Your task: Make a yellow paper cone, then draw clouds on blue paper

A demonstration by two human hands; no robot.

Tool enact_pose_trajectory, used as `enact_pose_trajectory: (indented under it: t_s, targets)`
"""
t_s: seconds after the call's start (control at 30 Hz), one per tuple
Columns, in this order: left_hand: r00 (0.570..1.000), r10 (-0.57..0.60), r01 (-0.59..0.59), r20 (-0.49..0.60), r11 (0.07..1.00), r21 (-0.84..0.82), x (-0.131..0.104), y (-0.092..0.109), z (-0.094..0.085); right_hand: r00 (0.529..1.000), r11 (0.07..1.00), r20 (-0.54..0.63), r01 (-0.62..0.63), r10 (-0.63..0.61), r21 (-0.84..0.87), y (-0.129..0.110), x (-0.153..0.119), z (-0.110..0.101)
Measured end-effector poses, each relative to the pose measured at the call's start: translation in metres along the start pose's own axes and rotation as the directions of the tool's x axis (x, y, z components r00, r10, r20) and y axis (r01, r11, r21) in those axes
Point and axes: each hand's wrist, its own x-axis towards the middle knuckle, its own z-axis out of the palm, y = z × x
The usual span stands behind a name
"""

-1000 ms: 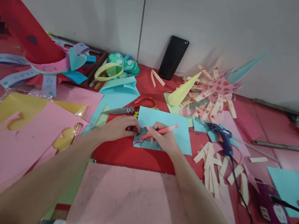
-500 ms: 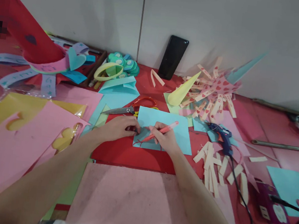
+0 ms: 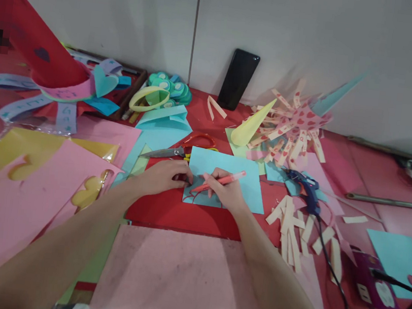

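A light-blue sheet of paper lies flat on the red surface before me, with curved red lines along its lower edge. My right hand is closed round a red pen, its tip on the lower left part of the sheet. My left hand has its fingers bent together at the sheet's left edge, holding it down; its fingertips are partly hidden. Just behind the sheet are scissors with red handles, their blades pointing left.
A yellow paper cone and cut paper strips are at right, near a glue gun with a black cable. A phone leans on the wall. Pink cut paper and a red paper cone are at left.
My right hand has shifted the pen slightly left, and the pen lies flatter. The red curve on the sheet looks longer. My left hand stays in place.
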Motion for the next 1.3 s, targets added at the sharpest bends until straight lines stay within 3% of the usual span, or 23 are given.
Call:
enact_pose_trajectory:
  t_s: [0.23, 0.43, 0.6, 1.17, 1.3]
  targets:
    - [1.0, 0.003, -0.003, -0.006, 1.0, 0.016, 0.0002, -0.0012, 0.0007, 0.999, 0.999, 0.017, -0.038, 0.039, -0.027, 0.0008, -0.0006, -0.0007]
    - [1.0, 0.009, -0.009, -0.002, 1.0, 0.005, 0.0003, -0.0016, 0.001, 1.0, 1.0, -0.009, 0.019, -0.019, -0.014, 0.0013, -0.0005, -0.0002]
    - [1.0, 0.018, -0.018, 0.006, 1.0, 0.003, 0.0, -0.0016, 0.0003, 1.0, 0.999, 0.007, -0.025, 0.026, -0.042, 0.0021, -0.001, -0.0002]
    - [1.0, 0.011, -0.011, 0.004, 1.0, -0.001, 0.0001, -0.0024, 0.001, 0.998, 0.999, -0.049, 0.036, -0.037, -0.028, 0.0016, -0.0007, -0.0001]
    - [1.0, 0.007, -0.007, 0.008, 1.0, 0.015, 0.0002, -0.0026, 0.001, 1.0, 1.0, -0.005, 0.007, -0.007, -0.018, 0.0036, -0.0013, -0.0003]
